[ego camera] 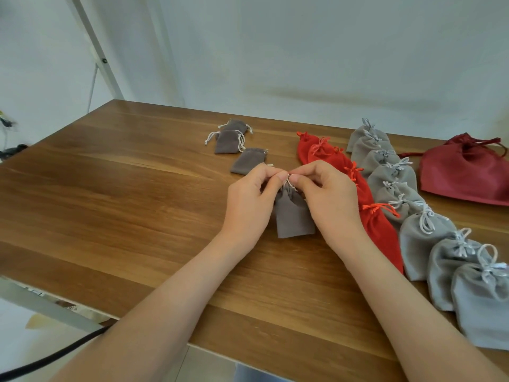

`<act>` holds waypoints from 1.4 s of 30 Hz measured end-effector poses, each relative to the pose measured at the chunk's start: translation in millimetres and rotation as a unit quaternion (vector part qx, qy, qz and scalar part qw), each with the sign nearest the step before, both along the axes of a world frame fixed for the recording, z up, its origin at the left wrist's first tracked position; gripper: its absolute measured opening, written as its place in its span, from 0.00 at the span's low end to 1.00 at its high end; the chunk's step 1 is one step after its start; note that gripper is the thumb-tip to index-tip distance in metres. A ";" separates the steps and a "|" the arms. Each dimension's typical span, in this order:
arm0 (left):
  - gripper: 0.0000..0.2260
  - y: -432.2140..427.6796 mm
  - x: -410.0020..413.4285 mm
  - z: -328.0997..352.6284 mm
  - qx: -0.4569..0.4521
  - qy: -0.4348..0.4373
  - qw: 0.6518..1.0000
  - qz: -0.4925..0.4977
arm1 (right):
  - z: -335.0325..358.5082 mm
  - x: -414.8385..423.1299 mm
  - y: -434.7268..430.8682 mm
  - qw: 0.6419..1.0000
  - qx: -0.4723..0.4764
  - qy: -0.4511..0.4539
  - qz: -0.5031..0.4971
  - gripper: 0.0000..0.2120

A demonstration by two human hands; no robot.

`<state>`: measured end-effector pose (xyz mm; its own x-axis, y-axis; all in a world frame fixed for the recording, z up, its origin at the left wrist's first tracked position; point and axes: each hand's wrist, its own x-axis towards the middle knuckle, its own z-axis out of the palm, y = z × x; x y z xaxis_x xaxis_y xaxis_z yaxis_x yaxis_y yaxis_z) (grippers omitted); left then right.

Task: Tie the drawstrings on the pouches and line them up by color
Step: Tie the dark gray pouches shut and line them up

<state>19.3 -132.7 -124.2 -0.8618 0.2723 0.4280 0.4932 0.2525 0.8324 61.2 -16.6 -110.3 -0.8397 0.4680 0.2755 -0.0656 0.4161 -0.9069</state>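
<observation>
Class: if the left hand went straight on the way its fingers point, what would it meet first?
The left hand points rightward across the drawstring of the grey-brown pouch, so it would meet the right hand almost at once; their fingertips look nearly touching, though depth is unclear.

The bench (110, 202) surface is medium brown with a streaked wood-grain pattern. The nearest pouch (293, 216) is plain taupe; its drawstring (289, 184) is off-white. Three further taupe pouches (227, 142) carry matching off-white cords. The red pouches (377, 224) are plain bright red, with orange-red ties (380, 207). The grey pouches (421, 238) are plain light grey, with silver-white ties (425, 221). The large pouch (465, 175) is dark maroon with a maroon cord. The wall (303, 51) is white, with faint darker smudges. The cable (55, 357) is black.
</observation>
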 end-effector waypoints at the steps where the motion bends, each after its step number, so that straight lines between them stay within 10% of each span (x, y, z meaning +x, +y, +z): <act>1: 0.06 -0.6 -0.6 0.0 0.000 -0.003 1.000 0.002 | -0.5 -0.6 -0.2 1.000 0.009 0.000 -0.004 0.04; 19: 0.03 0.6 -5.2 -0.4 0.117 -0.124 0.975 -0.142 | 5.8 -0.3 13.2 0.981 -0.172 -0.042 0.074 0.09; 33: 0.04 3.5 -6.0 1.1 0.085 -0.286 0.936 -0.184 | -3.0 -1.7 16.5 0.980 0.184 0.042 0.059 0.08; 42: 0.06 0.3 -6.7 -2.8 0.086 -0.132 0.984 -0.089 | 2.9 -1.0 13.6 0.989 -0.065 -0.105 0.083 0.05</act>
<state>12.6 -132.4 -126.9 -0.8939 0.3729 0.2487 0.2782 0.0263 0.9602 60.2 -3.0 -107.5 -0.9402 0.3390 0.0328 0.0731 0.2950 -0.9527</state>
